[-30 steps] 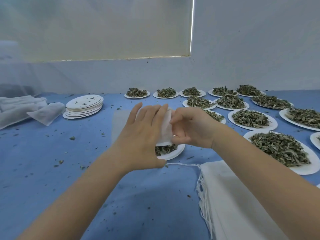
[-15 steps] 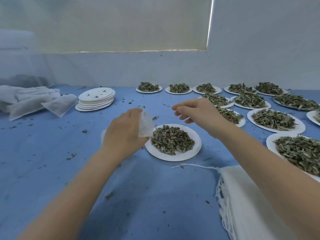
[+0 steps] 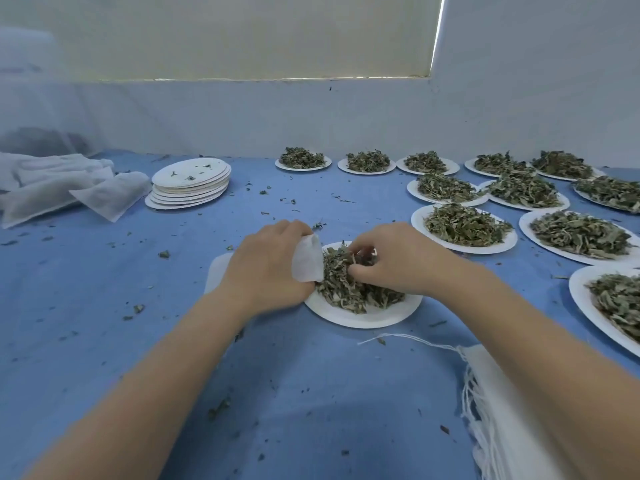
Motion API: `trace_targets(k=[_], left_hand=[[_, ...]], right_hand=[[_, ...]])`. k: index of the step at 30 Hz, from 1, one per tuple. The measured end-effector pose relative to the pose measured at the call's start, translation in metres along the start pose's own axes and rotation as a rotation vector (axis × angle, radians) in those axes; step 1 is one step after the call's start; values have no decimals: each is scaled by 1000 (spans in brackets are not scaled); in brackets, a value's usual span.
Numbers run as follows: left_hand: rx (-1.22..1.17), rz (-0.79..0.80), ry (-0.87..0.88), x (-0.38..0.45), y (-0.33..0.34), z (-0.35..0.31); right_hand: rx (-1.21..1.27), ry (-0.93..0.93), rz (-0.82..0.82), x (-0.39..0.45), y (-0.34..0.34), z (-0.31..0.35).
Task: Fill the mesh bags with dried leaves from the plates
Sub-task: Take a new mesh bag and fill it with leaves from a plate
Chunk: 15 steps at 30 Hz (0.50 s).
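Right hand (image 3: 391, 259) now dropping from mid-air, pinching dried leaves (image 3: 349, 285) on plate (image 3: 363, 318); left hand (image 3: 268, 265) gripping mesh bag (image 3: 306, 259) beside, filling starting

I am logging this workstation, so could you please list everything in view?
white mesh bag: one, white, held at the near plate.
near white paper plate: one, holds green dried leaves, centre.
other leaf-filled plates: about eleven, white, right and back.
stack of empty white plates: one, back left.
filled mesh bags: several, white, far left.
pile of unused bags: white, stringed, lower right.
blue cloth: one, underneath.
left hand: grip on bag.
right hand: pinching leaves.
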State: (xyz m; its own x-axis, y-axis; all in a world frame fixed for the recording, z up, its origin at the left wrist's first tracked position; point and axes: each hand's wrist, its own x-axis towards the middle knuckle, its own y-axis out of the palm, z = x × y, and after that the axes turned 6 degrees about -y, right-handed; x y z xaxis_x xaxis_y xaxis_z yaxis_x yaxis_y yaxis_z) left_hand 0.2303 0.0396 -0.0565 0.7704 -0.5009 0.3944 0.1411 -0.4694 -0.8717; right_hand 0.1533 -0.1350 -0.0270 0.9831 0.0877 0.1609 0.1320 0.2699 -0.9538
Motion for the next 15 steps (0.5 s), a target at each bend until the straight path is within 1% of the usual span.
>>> trace_targets(k=[7,11,15], left_hand=[[-51,-42,-15,-1,7,-1],[-96,-24,-18,-2,3,-6],[-124,-13,-36,-2,0,-10]], right_hand=[[-10,-38,-165,-6,-4,-5],[100,-22,-343,-8,-16,-4],[126,-56,-430,-7,-17,3]])
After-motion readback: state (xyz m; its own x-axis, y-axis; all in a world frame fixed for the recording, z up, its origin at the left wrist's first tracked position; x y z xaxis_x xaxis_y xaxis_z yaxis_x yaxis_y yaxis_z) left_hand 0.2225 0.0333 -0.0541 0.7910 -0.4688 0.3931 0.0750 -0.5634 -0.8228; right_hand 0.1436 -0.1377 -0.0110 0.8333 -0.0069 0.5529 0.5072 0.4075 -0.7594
